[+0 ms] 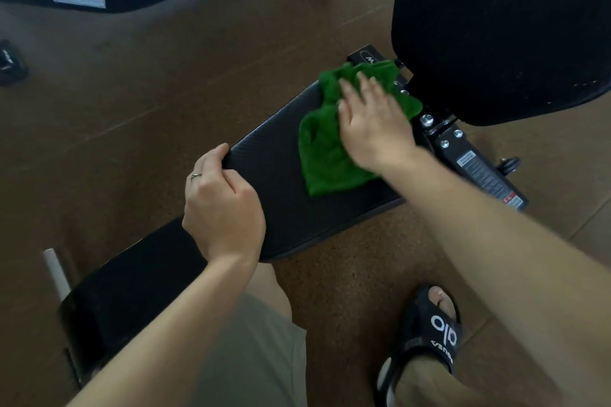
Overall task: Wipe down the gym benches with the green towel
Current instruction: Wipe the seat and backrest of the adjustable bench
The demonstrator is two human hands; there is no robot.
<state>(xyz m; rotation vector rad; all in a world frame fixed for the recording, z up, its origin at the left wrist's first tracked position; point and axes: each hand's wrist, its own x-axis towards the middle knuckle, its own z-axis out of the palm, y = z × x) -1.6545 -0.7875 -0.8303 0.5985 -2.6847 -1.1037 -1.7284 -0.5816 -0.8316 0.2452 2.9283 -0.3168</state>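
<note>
Benches first: black padded seat pad (281, 182) w/ textured vinyl lies across the middle, its black upright back pad (496, 26) at the top-right. Crumpled green terry towel (325, 155) sits on the seat's far end, near the hinge by the back pad. Right hand (373, 122) lies flat on the towel, fingers straight, pressing. Left hand (221, 205) curls round the seat's left edge, gripping it. Black slide sandal (429, 337) on brown floor (148, 92), bottom-right.
</note>
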